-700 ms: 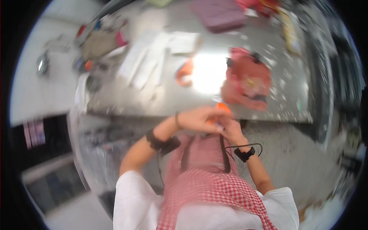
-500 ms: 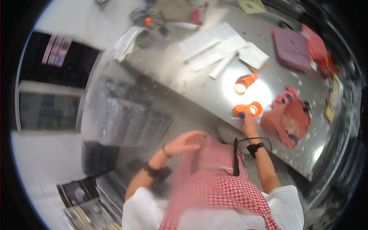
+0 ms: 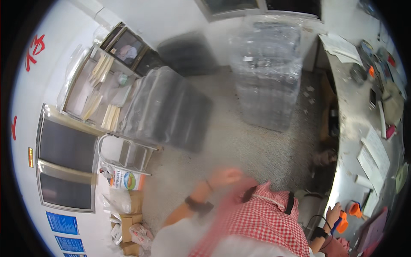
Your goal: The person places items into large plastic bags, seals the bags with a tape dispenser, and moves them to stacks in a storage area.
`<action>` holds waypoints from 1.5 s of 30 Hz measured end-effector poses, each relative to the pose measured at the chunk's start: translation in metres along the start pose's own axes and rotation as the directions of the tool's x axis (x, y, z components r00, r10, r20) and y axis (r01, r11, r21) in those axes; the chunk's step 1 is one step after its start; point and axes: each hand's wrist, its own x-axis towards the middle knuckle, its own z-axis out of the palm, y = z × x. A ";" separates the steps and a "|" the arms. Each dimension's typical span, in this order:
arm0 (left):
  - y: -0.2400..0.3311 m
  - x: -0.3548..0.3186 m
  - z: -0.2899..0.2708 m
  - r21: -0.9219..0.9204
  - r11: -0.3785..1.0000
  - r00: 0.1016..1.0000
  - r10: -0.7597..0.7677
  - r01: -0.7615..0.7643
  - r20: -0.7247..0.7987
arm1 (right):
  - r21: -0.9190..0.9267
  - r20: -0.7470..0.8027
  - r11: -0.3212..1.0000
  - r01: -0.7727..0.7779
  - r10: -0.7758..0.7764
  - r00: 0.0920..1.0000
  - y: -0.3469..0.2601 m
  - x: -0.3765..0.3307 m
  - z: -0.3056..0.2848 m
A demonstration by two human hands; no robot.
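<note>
Hands (image 3: 231, 175) (image 3: 333, 213) now apart: right, table edge (image 3: 339, 167); left, open floor (image 3: 252, 150).

Past the left hand (image 3: 229, 174), the floor (image 3: 233, 145) opens into a lane between two grey stacks — a plastic-wrapped one (image 3: 269, 79) standing beyond, a blurred one (image 3: 169, 113) to the left. The right hand (image 3: 333, 214) has less room: an orange-and-blue tool (image 3: 342, 223) crowds it, another orange piece (image 3: 355, 210) lies just beside, and a white roll (image 3: 364, 181) (ahead on the metal table (image 3: 347, 128)) narrows the way.
</note>
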 end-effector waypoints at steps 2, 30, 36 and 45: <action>-0.029 0.005 -0.042 -0.104 0.989 0.994 -0.109 0.105 -0.031 | -0.001 -0.210 0.971 0.238 -0.233 0.950 -0.076 0.037 -0.007; -0.057 0.246 -0.832 0.109 0.981 0.930 0.189 -0.163 -0.316 | 0.457 -0.888 -0.808 0.372 -0.436 0.145 -1.357 0.467 -0.360; -0.078 0.325 -0.974 -0.269 0.954 0.921 0.014 -0.129 -0.389 | 0.527 -0.814 -0.722 0.448 -0.580 0.024 -1.639 0.505 -0.392; -0.031 0.349 -1.248 -0.386 0.838 0.720 0.012 -0.386 -0.693 | 0.656 -0.607 -0.686 0.314 -0.727 -0.320 -2.031 0.511 -0.428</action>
